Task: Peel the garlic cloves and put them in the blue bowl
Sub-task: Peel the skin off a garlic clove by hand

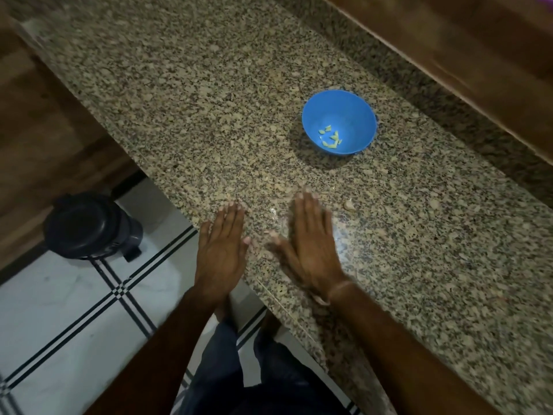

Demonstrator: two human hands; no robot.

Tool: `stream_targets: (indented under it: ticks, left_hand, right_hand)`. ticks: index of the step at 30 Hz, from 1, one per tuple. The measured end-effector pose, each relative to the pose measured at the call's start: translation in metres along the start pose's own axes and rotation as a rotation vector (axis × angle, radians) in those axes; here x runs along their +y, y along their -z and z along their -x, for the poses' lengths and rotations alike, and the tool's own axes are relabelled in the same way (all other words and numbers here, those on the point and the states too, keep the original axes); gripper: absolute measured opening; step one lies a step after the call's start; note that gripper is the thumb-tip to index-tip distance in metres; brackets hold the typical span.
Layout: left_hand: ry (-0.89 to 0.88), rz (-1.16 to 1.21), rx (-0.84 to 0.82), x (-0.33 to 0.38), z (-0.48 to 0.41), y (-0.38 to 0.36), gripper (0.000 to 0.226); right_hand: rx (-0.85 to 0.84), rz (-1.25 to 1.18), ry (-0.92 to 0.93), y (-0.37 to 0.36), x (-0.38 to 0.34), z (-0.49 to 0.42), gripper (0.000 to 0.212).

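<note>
Fingers first: all of them, on both hands, are laid out straight and flat, nothing pinched, nothing held. My left hand sits palm-down right at the counter's edge in the lower middle of the frame. My right hand is just beside it to the right, thumbs pointing at each other with a strip of bare granite between. In that strip, up near the fingertips, there's a tiny white scrap. Looks like skin to me, but it's too small to be sure.

What matters for the next grab is the pale lump on the countertop, just to the right of my right fingertips and about level with them. I reckon it's a clove waiting to be peeled, though it could be only husk. It's too small and blurry to call which way its long side runs. The right hand is clearly the nearer one; the left would have to cross over.

The blue bowl is further up the frame and a touch right, well apart from both hands, upright, with a handful of peeled cloves at the bottom. So I'd say the job's mostly done, maybe one to go.

Lower left there's a dark bin on the tiled floor, out of the way.
</note>
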State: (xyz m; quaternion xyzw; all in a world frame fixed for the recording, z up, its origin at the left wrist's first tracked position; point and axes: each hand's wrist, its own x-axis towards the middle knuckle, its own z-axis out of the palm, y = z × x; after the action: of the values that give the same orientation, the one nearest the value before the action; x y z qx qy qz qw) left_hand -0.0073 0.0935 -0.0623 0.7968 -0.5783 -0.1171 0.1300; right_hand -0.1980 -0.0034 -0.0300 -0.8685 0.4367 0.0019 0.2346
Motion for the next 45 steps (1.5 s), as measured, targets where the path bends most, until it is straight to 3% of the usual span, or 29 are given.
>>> stream_targets:
  ticks: [3, 6, 10, 13, 15, 19, 21, 29, 33, 36, 38, 42, 45]
  left_hand:
    - [0.027, 0.046, 0.017, 0.002, -0.001, 0.0, 0.059]
    - [0.032, 0.023, 0.034, 0.006, 0.0, 0.0, 0.06]
    - [0.017, -0.011, 0.027, 0.004, 0.001, -0.002, 0.06]
    - [0.011, -0.013, 0.024, 0.003, 0.0, 0.0, 0.061]
    - [0.015, -0.005, 0.026, 0.002, 0.0, -0.001, 0.061]
    - [0.017, -0.009, 0.033, 0.003, 0.002, -0.005, 0.061]
    - [0.003, -0.035, 0.039, 0.004, 0.002, -0.006, 0.062]
    - [-0.009, -0.041, 0.057, 0.003, 0.0, -0.002, 0.064]
    - [0.005, 0.021, 0.087, 0.003, -0.002, 0.0, 0.061]
    - [0.077, 0.241, 0.054, 0.007, -0.005, 0.01, 0.057]
    - [0.165, 0.506, 0.07, 0.015, -0.009, 0.022, 0.05]
    - [0.511, 1.099, 0.11, 0.037, -0.019, 0.043, 0.029]
    - [0.705, 1.49, 0.024, 0.047, -0.027, 0.045, 0.028]
  right_hand:
    - [-0.075, 0.134, 0.017, -0.011, 0.001, 0.041, 0.109]
    - [-0.036, 0.207, -0.055, -0.029, -0.005, 0.018, 0.114]
    - [0.041, 0.172, -0.148, -0.019, -0.004, -0.049, 0.103]
    - [0.031, 0.166, -0.017, -0.004, 0.006, -0.068, 0.098]
    - [0.051, 0.133, -0.017, -0.001, 0.011, -0.05, 0.096]
    - [0.072, 0.15, -0.238, -0.018, 0.004, 0.017, 0.093]
    - [0.061, 0.158, -0.255, -0.029, -0.007, 0.018, 0.092]
    - [0.041, -0.005, 0.035, -0.018, -0.015, -0.049, 0.085]
    - [0.142, -0.218, 0.161, -0.018, -0.003, -0.034, 0.055]
    - [0.253, -0.313, 0.113, -0.016, -0.008, -0.035, 0.028]
    - [0.332, -0.188, 0.121, -0.011, -0.013, -0.044, 0.011]
    - [0.345, 0.021, 0.111, -0.008, -0.021, -0.057, 0.017]
    - [0.309, 0.035, 0.097, -0.003, -0.025, -0.064, 0.017]
